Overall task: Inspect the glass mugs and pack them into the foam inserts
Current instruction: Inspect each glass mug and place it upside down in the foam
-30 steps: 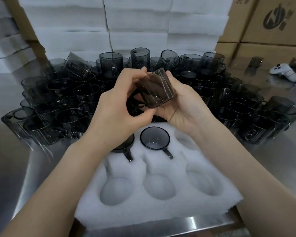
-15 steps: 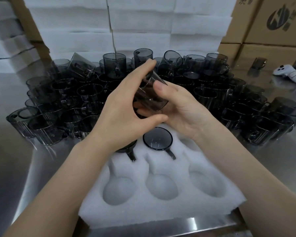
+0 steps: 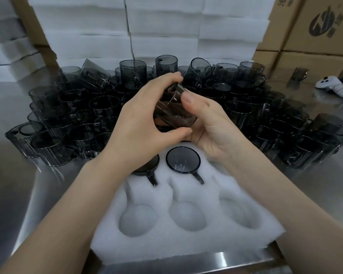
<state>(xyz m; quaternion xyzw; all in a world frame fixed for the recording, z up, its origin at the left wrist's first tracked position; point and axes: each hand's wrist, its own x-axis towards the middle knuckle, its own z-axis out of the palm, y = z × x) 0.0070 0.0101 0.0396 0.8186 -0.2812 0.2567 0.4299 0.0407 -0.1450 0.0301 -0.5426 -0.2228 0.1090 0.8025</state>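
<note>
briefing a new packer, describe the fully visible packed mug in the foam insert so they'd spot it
Find the white foam insert at the near edge of the steel table. The smoky glass mug sits in the middle pocket of its far row, handle toward the viewer. Unlike its left neighbour, partly behind the left hand, it is uncovered.

the left hand [image 3: 141, 127] and right hand [image 3: 212, 129] are bare, nails short and plain; the left forearm [image 3: 71, 204] and right forearm [image 3: 275, 194] are bare to the frame edge.
</note>
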